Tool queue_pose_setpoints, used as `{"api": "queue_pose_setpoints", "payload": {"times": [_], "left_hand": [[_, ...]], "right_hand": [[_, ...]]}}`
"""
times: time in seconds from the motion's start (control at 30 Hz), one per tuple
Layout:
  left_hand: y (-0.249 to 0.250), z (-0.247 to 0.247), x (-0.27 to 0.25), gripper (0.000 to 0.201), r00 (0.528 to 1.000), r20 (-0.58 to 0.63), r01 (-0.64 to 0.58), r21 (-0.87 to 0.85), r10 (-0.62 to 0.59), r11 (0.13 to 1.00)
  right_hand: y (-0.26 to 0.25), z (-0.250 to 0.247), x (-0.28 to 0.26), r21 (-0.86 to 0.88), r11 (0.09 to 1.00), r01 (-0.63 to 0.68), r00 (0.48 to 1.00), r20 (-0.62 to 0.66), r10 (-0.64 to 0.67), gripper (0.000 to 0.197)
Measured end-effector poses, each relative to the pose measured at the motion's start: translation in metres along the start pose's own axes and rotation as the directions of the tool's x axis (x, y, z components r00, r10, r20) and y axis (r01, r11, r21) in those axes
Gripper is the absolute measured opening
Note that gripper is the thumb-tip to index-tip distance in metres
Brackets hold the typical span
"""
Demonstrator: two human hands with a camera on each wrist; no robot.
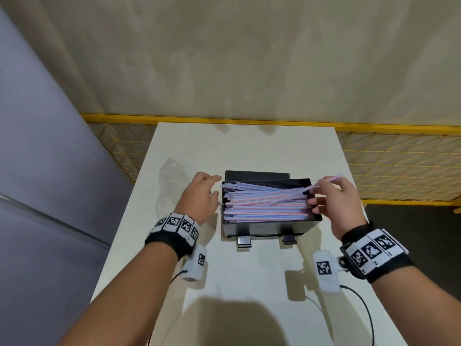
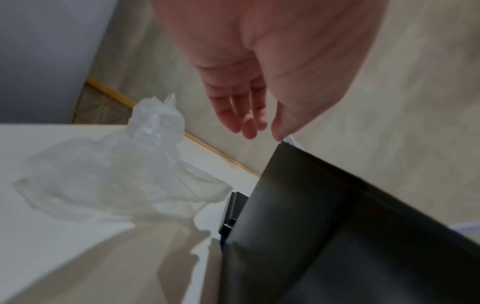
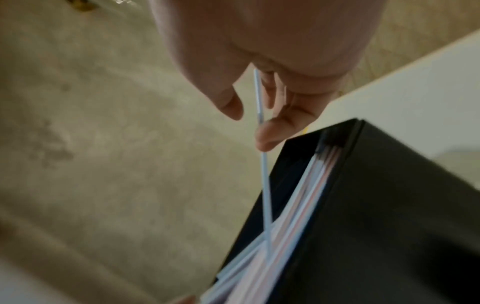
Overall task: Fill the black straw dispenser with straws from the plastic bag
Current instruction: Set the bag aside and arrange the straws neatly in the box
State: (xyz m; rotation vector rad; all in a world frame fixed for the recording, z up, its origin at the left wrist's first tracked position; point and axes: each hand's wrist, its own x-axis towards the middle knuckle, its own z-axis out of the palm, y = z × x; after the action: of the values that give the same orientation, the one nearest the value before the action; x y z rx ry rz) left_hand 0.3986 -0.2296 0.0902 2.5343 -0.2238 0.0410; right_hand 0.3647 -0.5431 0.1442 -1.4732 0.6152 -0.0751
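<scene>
The black straw dispenser (image 1: 272, 226) stands mid-table, lidless, packed with pale blue and pink striped straws (image 1: 264, 204). A crumpled clear plastic bag (image 1: 171, 186) lies left of it, looking empty. My left hand (image 1: 203, 196) hovers at the dispenser's left wall (image 2: 324, 226) with fingers (image 2: 244, 115) relaxed and holding nothing. My right hand (image 1: 331, 196) is at the box's right end and pinches one loose straw (image 3: 261, 115) that slants across the pile and sticks out past the rim. The pile (image 3: 306, 195) shows inside the box from the right wrist.
A black lid (image 1: 257, 175) lies behind the dispenser. The white table (image 1: 249, 146) ends at a yellow mesh fence (image 1: 399, 166) at the back. A grey panel (image 1: 50, 171) rises at the left. The bag (image 2: 116, 174) sits near the table's left edge.
</scene>
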Motion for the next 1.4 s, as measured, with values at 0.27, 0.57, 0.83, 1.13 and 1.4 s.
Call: {"api": "queue_pose_setpoints", "payload": {"times": [0.27,0.57,0.83,1.13,1.4], "left_hand": [[0.013,-0.008,0.016,0.044,0.972,0.135,-0.216,0.180,0.193,0.960],[0.063,-0.006,0.035,0.031,0.914,0.391,-0.361,0.656,0.110,0.662],[0.072,-0.007,0.044,0.018,0.892,0.447,-0.385,0.671,0.069,0.633],[0.033,-0.039,0.046,0.072,0.922,0.379,-0.200,0.273,0.086,0.941],[0.034,-0.006,0.010,0.141,0.916,0.353,-0.272,0.193,0.192,0.943]], "right_hand": [[0.015,0.006,-0.004,-0.551,0.787,0.279,0.956,0.239,-0.171,0.018],[0.008,0.022,0.031,-0.692,-0.322,0.646,0.621,0.722,-0.304,0.043],[0.001,0.042,0.024,-0.630,-0.400,0.666,0.672,0.739,-0.045,0.022],[0.028,0.062,0.011,-0.637,-0.005,0.771,0.627,0.761,-0.169,0.055],[0.053,0.070,0.007,-0.724,-0.069,0.686,0.716,0.689,-0.109,0.071]]}}
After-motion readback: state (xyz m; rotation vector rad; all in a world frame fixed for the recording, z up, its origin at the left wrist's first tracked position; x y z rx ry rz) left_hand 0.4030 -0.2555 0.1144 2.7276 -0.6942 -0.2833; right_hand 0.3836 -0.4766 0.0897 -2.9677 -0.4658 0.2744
